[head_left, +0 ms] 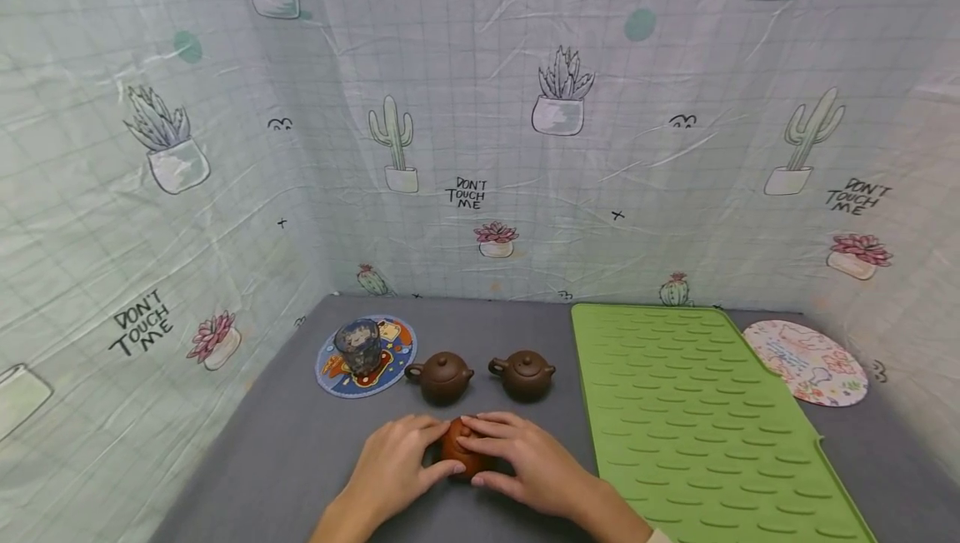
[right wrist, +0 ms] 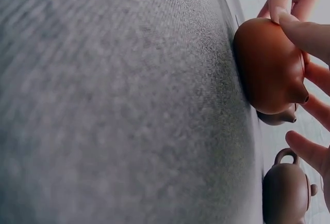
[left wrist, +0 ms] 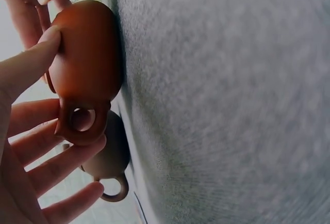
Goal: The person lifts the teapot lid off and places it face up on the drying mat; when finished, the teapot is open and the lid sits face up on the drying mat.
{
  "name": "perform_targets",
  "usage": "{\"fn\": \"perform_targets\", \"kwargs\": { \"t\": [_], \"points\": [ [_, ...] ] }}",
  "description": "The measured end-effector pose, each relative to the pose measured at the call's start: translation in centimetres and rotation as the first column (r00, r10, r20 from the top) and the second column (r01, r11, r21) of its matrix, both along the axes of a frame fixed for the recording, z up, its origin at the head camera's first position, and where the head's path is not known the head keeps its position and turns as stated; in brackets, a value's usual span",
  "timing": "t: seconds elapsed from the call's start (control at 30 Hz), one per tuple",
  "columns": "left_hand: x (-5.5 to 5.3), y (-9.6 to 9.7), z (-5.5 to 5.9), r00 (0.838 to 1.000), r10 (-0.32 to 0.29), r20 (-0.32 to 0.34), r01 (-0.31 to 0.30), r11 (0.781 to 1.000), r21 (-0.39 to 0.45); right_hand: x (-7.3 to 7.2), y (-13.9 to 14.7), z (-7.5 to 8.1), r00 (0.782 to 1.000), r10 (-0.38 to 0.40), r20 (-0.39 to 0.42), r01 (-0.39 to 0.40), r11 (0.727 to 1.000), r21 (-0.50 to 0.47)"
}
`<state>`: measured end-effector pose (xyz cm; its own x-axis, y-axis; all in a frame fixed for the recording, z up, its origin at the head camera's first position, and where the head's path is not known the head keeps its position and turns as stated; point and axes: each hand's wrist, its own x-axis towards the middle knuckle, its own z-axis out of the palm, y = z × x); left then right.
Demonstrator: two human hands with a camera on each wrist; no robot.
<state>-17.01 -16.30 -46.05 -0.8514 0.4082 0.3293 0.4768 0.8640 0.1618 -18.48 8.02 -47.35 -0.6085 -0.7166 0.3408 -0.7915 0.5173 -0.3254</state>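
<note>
A reddish-brown clay teapot (left wrist: 90,53) sits on the grey cloth between both hands. My left hand (head_left: 395,457) holds it from the handle side, with its thumb on the body and its fingers spread behind the looped handle. From the spout side my right hand (head_left: 532,460) steadies it, thumb against the body and fingers reaching over the lid. The short spout (right wrist: 300,94) points toward the right palm. Just beyond the hands stand two dark brown teapots, one on the left (head_left: 442,381) and one on the right (head_left: 527,378), both lidded with handles to the left.
At the back left a clear glass (head_left: 358,349) stands on a round blue patterned mat (head_left: 335,381). A long green ridged mat (head_left: 697,426) lies to the right, beside a round pale printed mat (head_left: 813,364). Cactus-print sheeting (head_left: 480,143) encloses the grey table (head_left: 300,460).
</note>
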Motion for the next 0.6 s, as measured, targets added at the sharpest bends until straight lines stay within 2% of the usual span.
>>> {"fn": "perform_targets", "kwargs": {
  "t": [0.1, 0.3, 0.6],
  "points": [
    [0.23, 0.07, 0.05, 1.000, 0.012, 0.012, -0.012, 1.000, 0.007, -0.03, -0.27, -0.10, 0.999, -0.009, -0.037, 0.008, 1.000, -0.027],
    [0.45, 0.19, 0.05, 1.000, 0.020, -0.004, -0.020, 1.000, 0.017, -0.09, -0.66, -0.19, 0.991, -0.016, -0.132, 0.003, 0.996, -0.094],
    [0.53, 0.34, 0.00, 1.000, 0.002, -0.024, -0.001, 1.000, 0.019, -0.32, -0.82, -0.45, 0.987, 0.006, -0.158, -0.037, 0.980, -0.198]
  ]
}}
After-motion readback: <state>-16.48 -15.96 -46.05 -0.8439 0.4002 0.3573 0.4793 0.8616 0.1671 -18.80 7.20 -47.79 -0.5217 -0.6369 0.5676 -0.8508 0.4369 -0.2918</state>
